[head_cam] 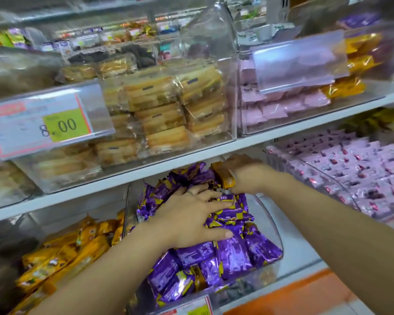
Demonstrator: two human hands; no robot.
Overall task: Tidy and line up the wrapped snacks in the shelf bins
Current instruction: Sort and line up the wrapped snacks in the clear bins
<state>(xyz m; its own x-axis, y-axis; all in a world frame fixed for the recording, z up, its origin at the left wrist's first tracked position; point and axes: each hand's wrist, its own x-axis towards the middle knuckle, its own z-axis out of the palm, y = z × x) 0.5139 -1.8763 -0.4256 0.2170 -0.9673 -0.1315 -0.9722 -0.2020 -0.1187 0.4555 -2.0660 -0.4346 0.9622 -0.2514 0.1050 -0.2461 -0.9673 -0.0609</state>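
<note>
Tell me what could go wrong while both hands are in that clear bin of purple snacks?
1. The purple foil-wrapped snacks are heaped near the low curved front rim of the clear plastic bin; the left hand pressing flat on them might push some over it.
2. An orange-wrapped snack sits among the purple ones by the blurred right hand; it could get left mixed in rather than join the orange packs in the next bin.

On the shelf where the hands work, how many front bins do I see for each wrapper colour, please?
Purple-wrapper bin: 1
Yellow-wrapper bin: 1
Pink-wrapper bin: 1
Total: 3
</note>
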